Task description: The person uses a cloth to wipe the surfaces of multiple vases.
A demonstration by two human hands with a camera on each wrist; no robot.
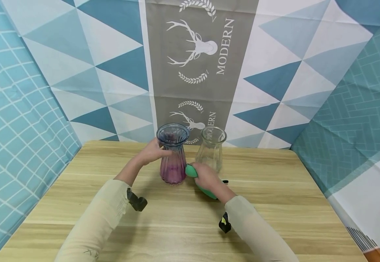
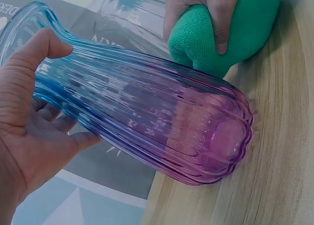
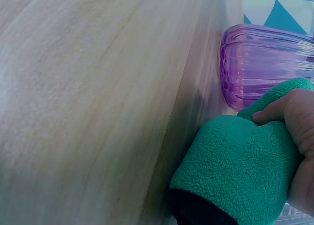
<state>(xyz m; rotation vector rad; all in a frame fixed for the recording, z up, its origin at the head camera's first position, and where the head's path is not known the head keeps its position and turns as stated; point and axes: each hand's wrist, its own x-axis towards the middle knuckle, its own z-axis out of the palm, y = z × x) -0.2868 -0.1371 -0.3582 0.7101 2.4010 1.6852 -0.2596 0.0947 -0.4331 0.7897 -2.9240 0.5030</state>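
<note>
A ribbed glass vase [image 1: 173, 165], blue at its flared rim and pink-purple at its scalloped base, stands upright near the table's back edge. My left hand [image 1: 152, 151] holds it around the neck from the left; in the left wrist view the thumb crosses the front of the glass [image 2: 147, 107] and the fingers curve behind. My right hand [image 1: 206, 176] grips a green terry cloth [image 3: 240, 166] with a black part at one end. One fold of the cloth lies against the lower side of the vase. Behind the right hand stands a clear glass vase [image 1: 209, 153], partly hidden.
The wood-grain table [image 1: 275, 203] ends just behind both vases at a patterned backdrop [image 1: 190, 87] with a deer print. Blue grid-patterned cloth [image 1: 19, 109] hangs at the left, green herringbone cloth [image 1: 357, 116] at the right. Small black devices [image 1: 137, 201] sit on both wrists.
</note>
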